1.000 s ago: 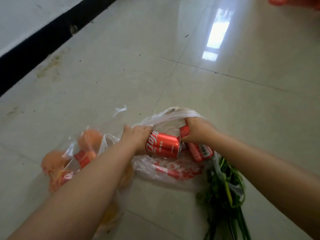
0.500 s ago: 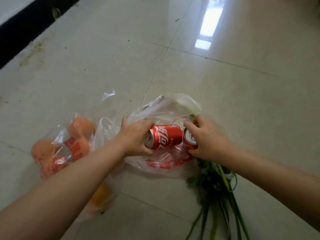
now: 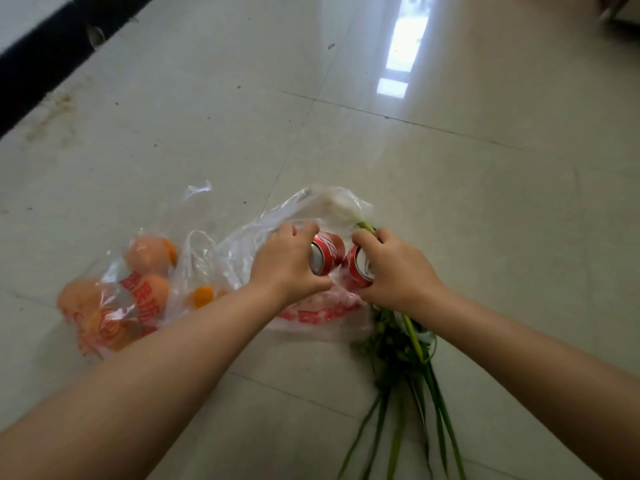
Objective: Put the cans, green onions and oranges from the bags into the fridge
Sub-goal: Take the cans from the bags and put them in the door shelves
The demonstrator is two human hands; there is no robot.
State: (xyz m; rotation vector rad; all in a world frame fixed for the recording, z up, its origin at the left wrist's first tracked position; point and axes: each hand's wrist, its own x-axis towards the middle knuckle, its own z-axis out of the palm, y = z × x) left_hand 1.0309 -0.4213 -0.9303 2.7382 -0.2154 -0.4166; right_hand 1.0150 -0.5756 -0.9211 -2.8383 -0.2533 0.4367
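Gripping one red can each, the left hand (image 3: 289, 263) holds the left can (image 3: 325, 252) and the right hand (image 3: 394, 268) the right can (image 3: 360, 266), now turned end-up over the bag (image 3: 311, 315) on the floor, ready to lift toward the fridge.

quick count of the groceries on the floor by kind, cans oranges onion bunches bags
cans: 2, one in the left hand, one in the right hand
oranges: 4 visible, more may be hidden
green onions: 1 bunch
plastic bags: 2
total: 9
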